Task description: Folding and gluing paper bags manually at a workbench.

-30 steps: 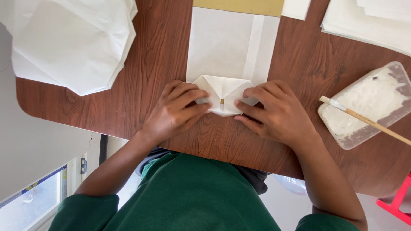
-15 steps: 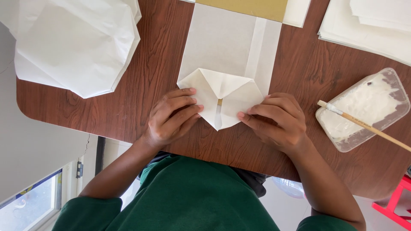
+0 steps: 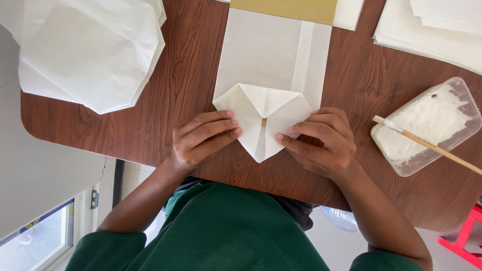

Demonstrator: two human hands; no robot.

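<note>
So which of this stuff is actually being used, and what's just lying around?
In use:
- left hand and right hand, pressing the folded flaps
- paper bag, its end folded to a point

Lying about:
- paste tub with brush across it
- crumpled paper
- paper stack

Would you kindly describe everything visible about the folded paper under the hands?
The paper is a long off-white strip, thin and slightly translucent, lying flat on the wooden table. A lengthwise band runs near one edge. Its near end is folded into two triangular flaps meeting at a centre seam, forming a downward point. The left hand and right hand press fingertips on the flaps. Its far end meets a tan sheet.
</note>
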